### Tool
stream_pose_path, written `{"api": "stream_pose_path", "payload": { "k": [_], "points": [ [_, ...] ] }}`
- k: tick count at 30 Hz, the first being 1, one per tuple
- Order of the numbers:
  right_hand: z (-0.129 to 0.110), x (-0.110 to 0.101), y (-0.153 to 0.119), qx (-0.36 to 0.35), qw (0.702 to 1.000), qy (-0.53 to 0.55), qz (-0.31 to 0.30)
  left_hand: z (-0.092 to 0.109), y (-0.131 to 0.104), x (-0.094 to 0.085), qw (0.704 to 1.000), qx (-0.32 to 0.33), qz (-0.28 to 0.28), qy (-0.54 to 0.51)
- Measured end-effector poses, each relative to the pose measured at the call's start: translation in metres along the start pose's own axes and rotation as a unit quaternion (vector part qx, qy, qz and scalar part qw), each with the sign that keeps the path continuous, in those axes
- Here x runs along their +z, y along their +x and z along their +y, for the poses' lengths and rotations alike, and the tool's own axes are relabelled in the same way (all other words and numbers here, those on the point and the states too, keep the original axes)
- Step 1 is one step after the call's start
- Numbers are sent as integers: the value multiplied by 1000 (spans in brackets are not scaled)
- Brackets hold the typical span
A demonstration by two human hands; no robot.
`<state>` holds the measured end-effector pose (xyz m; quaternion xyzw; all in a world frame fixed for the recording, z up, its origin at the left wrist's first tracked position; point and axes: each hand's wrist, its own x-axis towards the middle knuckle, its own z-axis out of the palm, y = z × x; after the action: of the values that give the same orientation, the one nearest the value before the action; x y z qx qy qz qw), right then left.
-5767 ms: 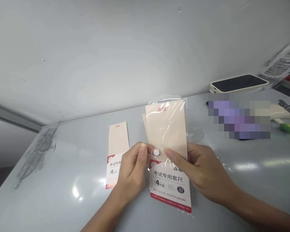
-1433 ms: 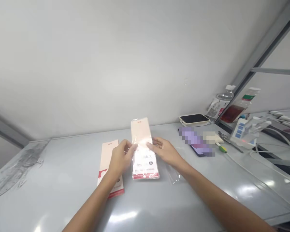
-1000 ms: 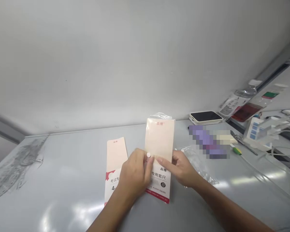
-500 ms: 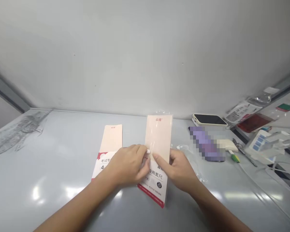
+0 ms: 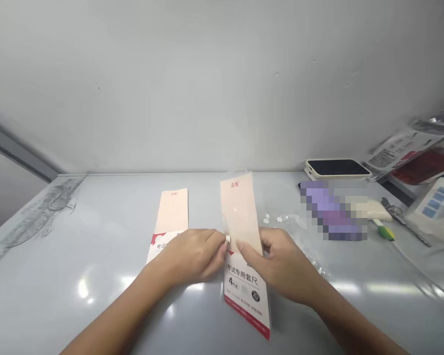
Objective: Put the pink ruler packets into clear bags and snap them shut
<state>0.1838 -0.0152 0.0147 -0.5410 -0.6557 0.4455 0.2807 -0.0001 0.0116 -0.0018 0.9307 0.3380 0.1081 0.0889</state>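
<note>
At table (image 5: 96,296) centre, left hand (image 5: 192,254) pinches a small white button (image 5: 228,239) against the sleeved card (image 5: 244,256); right hand (image 5: 281,264) grips the card's right edge. Card likely light, flexible, sleeve slippery; best held by its edges. Second card (image 5: 170,217) lies left.

Both forearms bare, reaching in from the lower edge and converging toward the middle. Left hand (image 5: 192,254) palm down, knuckles up, fingers curled inward, thumb and forefinger pinched together at the tips. Right hand (image 5: 277,264) opposite it, back turned up and outward, forefinger stretched toward the left hand's pinch, remaining fingers loosely bent beneath. Fingertips of the two hands just beside each other, wrists well apart, both held low.
</note>
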Motion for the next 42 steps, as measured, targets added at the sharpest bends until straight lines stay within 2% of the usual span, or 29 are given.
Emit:
{"api": "stream_pose_path", "payload": {
  "k": [3, 6, 13, 17, 21, 24, 29, 31, 33, 35, 39, 42],
  "points": [
    [0, 0, -2, -11, 1000, -14, -22, 1, -1, -2, 998, -26, -31, -48],
    [-1, 0, -5, -25, 999, -29, -36, 2, -1, -4, 993, -50, -38, -103],
    [-4, 2, -10, -59, 995, -45, -69, 4, 0, -10, 970, -98, -92, -201],
    [-7, 6, -12, -63, 995, -33, -66, 6, 0, -4, 979, -103, -49, -168],
    [-4, 7, -10, -6, 1000, 9, -29, 5, -1, -3, 971, -109, -20, -212],
    [-1, 2, -5, 24, 996, 80, -34, 0, 0, -5, 960, -149, 20, -238],
    [2, -9, 6, 18, 978, 200, -63, -12, 1, -7, 915, -248, 120, -296],
    [3, -11, 10, 11, 974, 218, -66, -13, 3, -6, 893, -257, 164, -330],
    [5, -10, 13, 2, 972, 224, -76, -9, 4, -6, 877, -240, 202, -363],
    [7, -8, 15, -10, 970, 231, -78, -5, 6, -6, 868, -214, 200, -400],
    [11, -6, 17, -30, 967, 250, -41, -1, 7, -7, 850, -177, 143, -475],
    [11, -6, 17, -29, 965, 258, -40, -3, 7, -7, 840, -163, 139, -499]
  ]
}}
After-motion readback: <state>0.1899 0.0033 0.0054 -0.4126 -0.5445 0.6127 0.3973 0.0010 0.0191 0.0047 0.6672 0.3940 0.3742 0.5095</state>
